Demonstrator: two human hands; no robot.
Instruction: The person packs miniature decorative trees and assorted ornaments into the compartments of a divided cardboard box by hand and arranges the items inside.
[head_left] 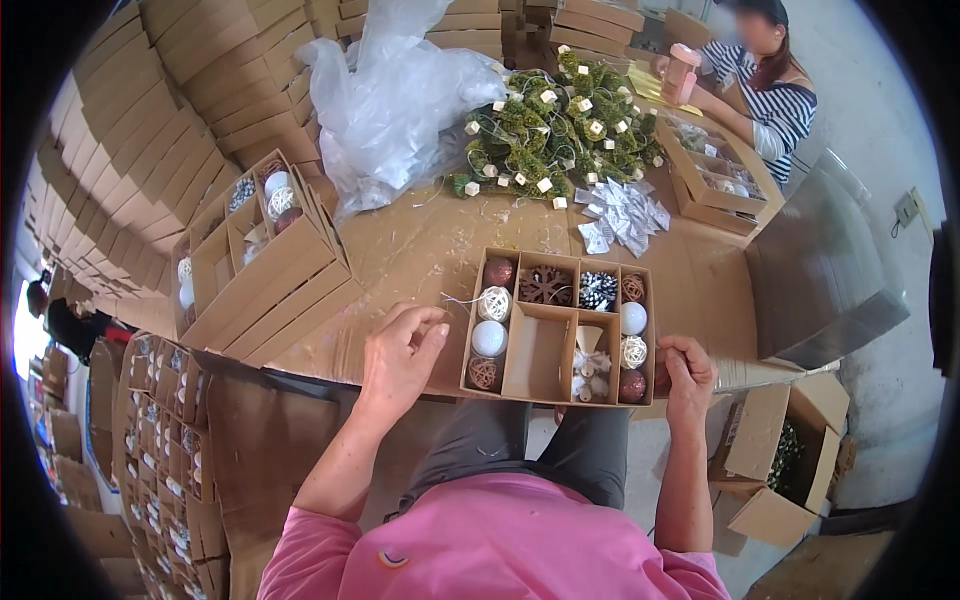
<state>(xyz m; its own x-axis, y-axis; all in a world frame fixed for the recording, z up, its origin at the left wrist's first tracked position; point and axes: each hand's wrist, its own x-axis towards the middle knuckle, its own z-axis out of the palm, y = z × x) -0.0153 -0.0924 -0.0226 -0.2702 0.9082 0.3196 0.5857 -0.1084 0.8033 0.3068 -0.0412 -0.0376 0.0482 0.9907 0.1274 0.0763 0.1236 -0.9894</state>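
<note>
Single view from a wide fisheye camera worn on the person's head, facing steeply down and forward. Nearest, at the lower edge, are the wearer's own shirt and forearms; the left hand (400, 352) and right hand (686, 377) lie just below the picture's middle, beside a divided cardboard tray (540, 352) on the table (420, 250). Farther off, toward the top, the view reaches a second person's sleeve (775, 135). Straight edges bend toward the dark round rim.
</note>
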